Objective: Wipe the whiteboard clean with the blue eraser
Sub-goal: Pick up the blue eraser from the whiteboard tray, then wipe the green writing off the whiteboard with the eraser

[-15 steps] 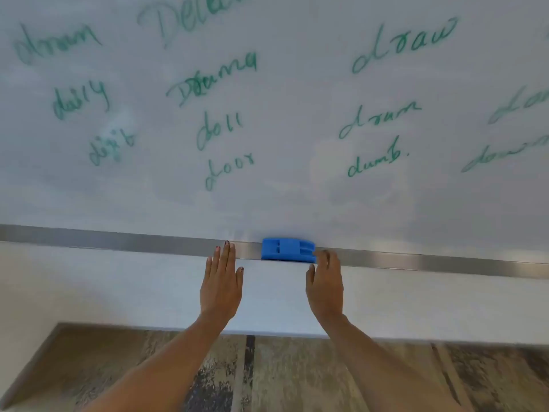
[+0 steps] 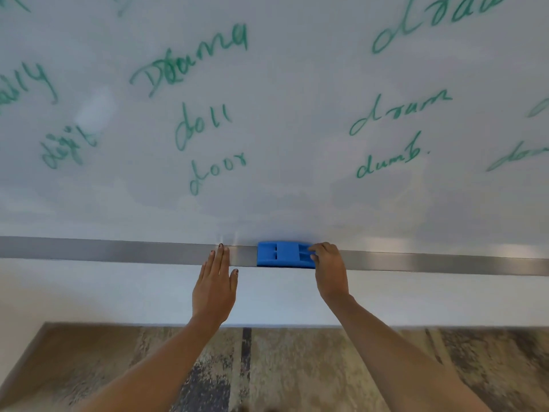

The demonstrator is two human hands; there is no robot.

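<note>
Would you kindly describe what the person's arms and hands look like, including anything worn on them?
The left forearm and right forearm are bare, with no sleeves in view. Neither the left hand nor the right hand shows a glove, ring, watch or bracelet. The left hand's fingernails carry dark polish; the right hand's nails cannot be made out.

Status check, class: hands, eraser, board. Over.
Right hand grips eraser by its right end, on the ledge. Left hand flat, fingertips on ledge. Board unwiped, green words throughout. Nothing blocking it.
</note>
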